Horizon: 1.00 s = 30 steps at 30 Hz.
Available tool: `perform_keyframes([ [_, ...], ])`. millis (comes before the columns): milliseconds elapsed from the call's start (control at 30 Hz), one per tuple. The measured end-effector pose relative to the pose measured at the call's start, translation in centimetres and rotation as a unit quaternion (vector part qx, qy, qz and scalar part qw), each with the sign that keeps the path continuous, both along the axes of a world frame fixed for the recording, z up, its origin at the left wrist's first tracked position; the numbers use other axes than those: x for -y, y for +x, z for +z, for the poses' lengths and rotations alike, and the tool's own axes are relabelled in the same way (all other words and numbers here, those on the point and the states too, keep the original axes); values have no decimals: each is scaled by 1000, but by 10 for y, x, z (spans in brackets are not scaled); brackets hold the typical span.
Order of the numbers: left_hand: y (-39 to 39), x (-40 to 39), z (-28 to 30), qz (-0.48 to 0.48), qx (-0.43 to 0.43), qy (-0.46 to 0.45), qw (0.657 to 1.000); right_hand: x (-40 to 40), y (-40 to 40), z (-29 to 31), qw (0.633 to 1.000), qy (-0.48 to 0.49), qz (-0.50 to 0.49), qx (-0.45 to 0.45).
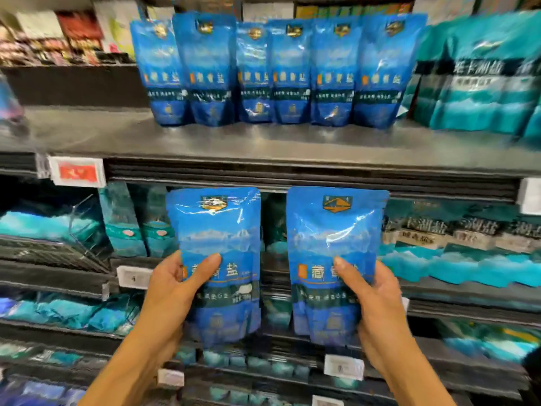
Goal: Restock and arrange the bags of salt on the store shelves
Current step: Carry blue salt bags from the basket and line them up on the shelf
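I hold two blue salt bags upright in front of the shelves. My left hand (175, 284) grips the left blue bag (218, 230) at its lower left, thumb across the front. My right hand (371, 291) grips the right blue bag (333, 230) at its lower right, thumb on the label. Both bags hang below the edge of the upper shelf (263, 145). On that shelf stands a row of several matching blue salt bags (275, 71), upright and side by side, set back from the front edge.
Teal salt bags (480, 74) fill the upper shelf's right side, and more teal packs (456, 244) line the lower shelves. Bare shelf surface lies left of the blue row (82, 124). Price tags (76, 172) hang on the shelf edges.
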State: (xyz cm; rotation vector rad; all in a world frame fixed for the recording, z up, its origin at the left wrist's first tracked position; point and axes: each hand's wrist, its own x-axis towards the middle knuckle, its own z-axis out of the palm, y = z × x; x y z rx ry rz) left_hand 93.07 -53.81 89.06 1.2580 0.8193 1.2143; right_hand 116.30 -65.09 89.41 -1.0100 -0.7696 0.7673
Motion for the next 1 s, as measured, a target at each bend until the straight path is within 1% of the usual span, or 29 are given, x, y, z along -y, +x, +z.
perform_keyframes([
  [167,5,-25,69,-13,31,81,996,-25,0,62,997,75,18,7],
  [267,17,-45,119,-20,54,120,991,-38,4,107,993,115,21,22],
  [367,30,-70,169,-37,58,154,986,-53,12,155,988,145,32,34],
  [467,47,-100,208,-35,53,189,980,-80,23,195,986,153,6,68],
  [567,68,-140,237,-25,47,200,978,-121,39,219,982,142,-42,117],
  [633,81,-169,247,-23,34,198,979,-151,51,226,981,132,-60,132],
  [700,92,-197,251,-24,22,191,981,-179,63,228,985,113,-56,120],
  [800,106,-226,237,-33,11,153,988,-211,78,222,989,75,-44,122],
  [900,115,-238,214,-62,-17,122,990,-226,89,205,986,18,-34,164],
  [967,116,-243,205,-78,-41,120,989,-229,97,200,981,2,-17,192],
  [1000,114,-244,205,-79,-68,131,986,-228,101,202,974,-9,-12,228],
])
